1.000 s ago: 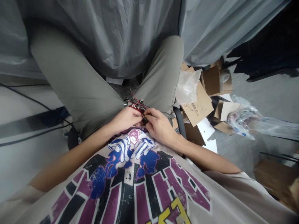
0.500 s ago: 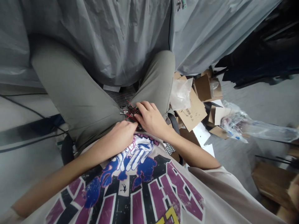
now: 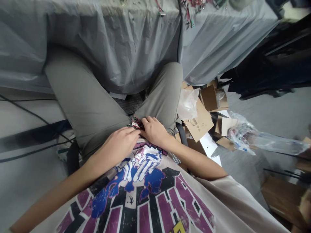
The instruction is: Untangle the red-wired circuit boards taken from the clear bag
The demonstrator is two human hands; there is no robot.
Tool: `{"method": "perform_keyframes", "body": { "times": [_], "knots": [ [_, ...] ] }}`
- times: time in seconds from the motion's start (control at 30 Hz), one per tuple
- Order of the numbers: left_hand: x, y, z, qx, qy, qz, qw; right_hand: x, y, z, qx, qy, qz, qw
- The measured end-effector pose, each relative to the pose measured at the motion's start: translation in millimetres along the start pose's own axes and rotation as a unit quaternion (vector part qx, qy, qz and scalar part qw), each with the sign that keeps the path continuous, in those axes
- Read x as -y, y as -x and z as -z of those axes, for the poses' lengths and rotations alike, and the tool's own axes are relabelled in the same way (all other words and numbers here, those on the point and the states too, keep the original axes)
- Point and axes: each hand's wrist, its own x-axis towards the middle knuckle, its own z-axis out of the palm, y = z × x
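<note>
A small tangle of red and dark wires with little metal-coloured parts point(image 3: 135, 124) lies in my lap, between my thighs and against the shirt. My left hand point(image 3: 122, 139) comes in from the left, its fingers curled at the near side of the bundle. From the right, my right hand point(image 3: 153, 130) rests with bent fingers over the bundle's right side. The fingertips of both hands meet close together and hide much of the wires. Both hands are closed around this bundle.
Ahead hangs a grey cloth point(image 3: 114, 48) over a table, with wired parts point(image 3: 188, 19) dangling at its edge. Cardboard boxes point(image 3: 211, 97) and clear plastic wrap point(image 3: 245, 132) lie on the floor at right. Black cables point(image 3: 31, 113) run at left.
The view has tilted up, showing more of the tabletop edge. My left hand now covers more of the bundle, and fewer wires stick out between the hands.
</note>
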Motion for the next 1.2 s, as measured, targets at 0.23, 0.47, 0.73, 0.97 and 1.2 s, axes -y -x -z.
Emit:
{"method": "perform_keyframes", "body": {
  "times": [0.23, 0.47, 0.73, 0.97, 1.2],
  "knots": [
    [34.7, 26.3, -15.1, -0.255, 0.074, 0.05, 0.963, -7.0, 27.0, -15.2, -0.018, -0.1, -0.033, 0.994],
    [64.5, 20.8, -26.0, -0.354, 0.104, 0.138, 0.919, -42.6, 7.1, 16.6, 0.047, -0.386, -0.045, 0.92],
    [65.3, 19.8, -32.2, -0.257, 0.108, 0.148, 0.949, -63.7, 8.1, 90.3, 0.01, -0.678, -0.05, 0.733],
    [62.1, 16.7, -35.1, -0.232, 0.079, 0.138, 0.96, -55.0, 35.4, 189.4, -0.104, -0.719, 0.008, 0.688],
    [68.8, -1.2, -53.6, -0.17, 0.035, 0.175, 0.969, -12.5, 25.4, 372.2, -0.282, -0.614, 0.159, 0.72]
  ]
}}
